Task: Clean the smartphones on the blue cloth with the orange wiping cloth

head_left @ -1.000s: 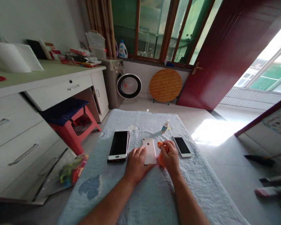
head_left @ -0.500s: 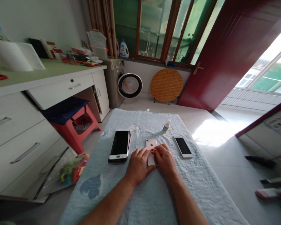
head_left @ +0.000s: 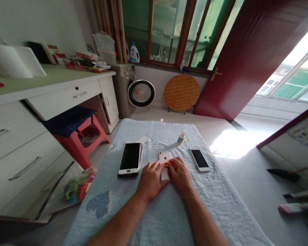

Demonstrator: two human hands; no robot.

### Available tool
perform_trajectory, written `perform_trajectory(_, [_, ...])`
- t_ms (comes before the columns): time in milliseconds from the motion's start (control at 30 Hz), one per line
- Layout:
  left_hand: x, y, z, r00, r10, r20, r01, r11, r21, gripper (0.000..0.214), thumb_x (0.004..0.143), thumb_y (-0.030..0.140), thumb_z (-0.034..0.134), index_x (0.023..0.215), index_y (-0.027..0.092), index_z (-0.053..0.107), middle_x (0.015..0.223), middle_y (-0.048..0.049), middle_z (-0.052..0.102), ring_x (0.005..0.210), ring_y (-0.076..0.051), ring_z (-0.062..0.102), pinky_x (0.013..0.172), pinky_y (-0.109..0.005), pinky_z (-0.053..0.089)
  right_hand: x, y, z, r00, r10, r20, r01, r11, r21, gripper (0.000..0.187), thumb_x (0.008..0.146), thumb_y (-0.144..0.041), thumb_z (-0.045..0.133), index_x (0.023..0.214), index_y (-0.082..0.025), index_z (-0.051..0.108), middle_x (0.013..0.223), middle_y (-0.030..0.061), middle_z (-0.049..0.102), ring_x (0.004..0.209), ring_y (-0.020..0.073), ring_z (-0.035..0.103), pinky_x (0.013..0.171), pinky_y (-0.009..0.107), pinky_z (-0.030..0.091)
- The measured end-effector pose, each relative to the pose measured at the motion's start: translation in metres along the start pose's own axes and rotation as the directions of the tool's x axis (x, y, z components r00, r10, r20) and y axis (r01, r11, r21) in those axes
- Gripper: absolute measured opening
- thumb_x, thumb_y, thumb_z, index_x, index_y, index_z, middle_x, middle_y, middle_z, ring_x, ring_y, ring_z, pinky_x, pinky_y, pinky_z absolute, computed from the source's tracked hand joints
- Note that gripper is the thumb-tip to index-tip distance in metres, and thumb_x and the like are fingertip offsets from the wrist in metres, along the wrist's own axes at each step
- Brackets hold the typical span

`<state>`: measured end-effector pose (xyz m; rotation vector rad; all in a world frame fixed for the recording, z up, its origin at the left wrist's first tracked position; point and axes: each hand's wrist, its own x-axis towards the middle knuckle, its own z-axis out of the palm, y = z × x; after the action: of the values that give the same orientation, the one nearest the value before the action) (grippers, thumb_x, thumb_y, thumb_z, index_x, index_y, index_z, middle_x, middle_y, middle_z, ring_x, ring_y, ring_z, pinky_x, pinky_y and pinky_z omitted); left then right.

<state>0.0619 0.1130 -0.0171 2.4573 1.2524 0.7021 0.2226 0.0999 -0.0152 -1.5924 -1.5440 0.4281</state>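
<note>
A pinkish-white phone (head_left: 165, 156) lies back side up on the cloth-covered table, its apple logo and camera toward the far end. My left hand (head_left: 150, 177) grips it along the left side, the thumb at the near edge. Pressed to the phone's back is a small orange cloth (head_left: 166, 164), pinched in the fingers of my right hand (head_left: 179, 172). Most of that cloth is hidden under the fingers. To the left, a larger white phone with a dark screen (head_left: 130, 156) rests on another dark, flat item. Another white phone (head_left: 200, 160) lies face up at the right.
A small spray bottle (head_left: 181, 138) stands beyond the hands. The light blue quilted cover (head_left: 166, 218) spreads over the table. Left of it are a red stool (head_left: 84, 145) and a plastic bag (head_left: 72, 189) of colourful things. A washing machine (head_left: 123, 89) has its door open.
The view has shifted very slightly. Both hands keep nearly the same place on the phone, and the other things on the table have not moved.
</note>
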Motion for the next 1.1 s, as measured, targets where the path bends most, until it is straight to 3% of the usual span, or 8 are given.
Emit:
perform_trajectory(400, [-0.0003,0.0005,-0.0009,1.0,0.005,-0.002,-0.005,1.0,-0.009,0.056,0.077,0.052,0.071,0.12,0.02,0.059,0.129,-0.0103,0.059,0.112,-0.031,0.053,0.096,-0.045,0.042,-0.0001,-0.0029,-0.0006,1.0,0.007,0.009,-0.007,1.0,-0.002,0.018,0.085,-0.023,0.051,0.083,-0.021,0.069,0.083,0.0036,0.059,0.074,0.016,0.057,0.067,0.027,0.042])
perform_trajectory(700, [-0.0004,0.0007,0.0003,1.0,0.011,-0.027,-0.011,1.0,0.004,0.048,0.081,0.044,0.067,0.12,0.017,0.059,0.127,-0.0116,0.06,0.111,-0.031,0.054,0.095,-0.044,0.044,-0.005,-0.0051,-0.004,0.993,-0.071,0.093,0.083,0.987,-0.135,0.017,0.075,-0.013,0.052,0.073,-0.022,0.067,0.08,0.002,0.057,0.077,0.0151,0.055,0.069,0.025,0.04])
perform_trajectory(1100, [0.0001,0.0028,-0.0013,1.0,-0.005,-0.004,0.005,1.0,0.02,0.043,0.082,0.041,0.065,0.118,0.017,0.061,0.128,-0.0111,0.06,0.112,-0.031,0.054,0.096,-0.044,0.044,-0.0047,-0.009,-0.0069,0.989,-0.019,0.145,0.04,0.989,-0.141,0.019,0.072,-0.007,0.052,0.072,-0.019,0.067,0.079,0.0013,0.055,0.074,0.0125,0.053,0.067,0.022,0.037])
